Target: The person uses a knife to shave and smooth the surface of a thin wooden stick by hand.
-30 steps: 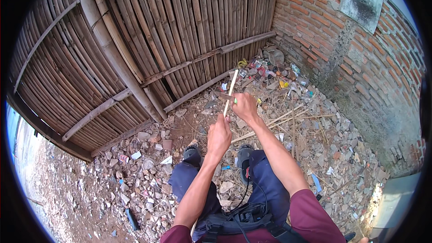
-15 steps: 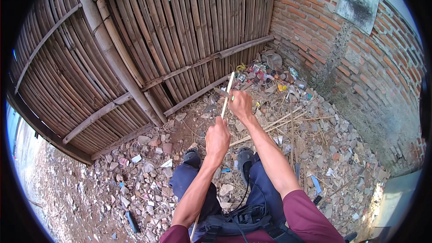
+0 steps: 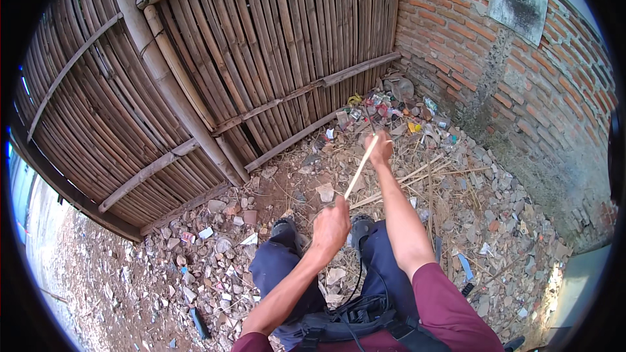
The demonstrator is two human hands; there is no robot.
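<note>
Right hand moved outward to the strip's far tip; left hand drawn nearer the body.
Left fist clamps the strip, which spans between the grips; right fist closes on the knife, its blade blurred. Exposed length appears pared; what remains cannot be told.

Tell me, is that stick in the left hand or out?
In: the left hand has its grip closed around the pale stick, which juts out toward the right hand.

We find no legible text, numbers or signs; any print on the litter is too small for us to read.
</note>
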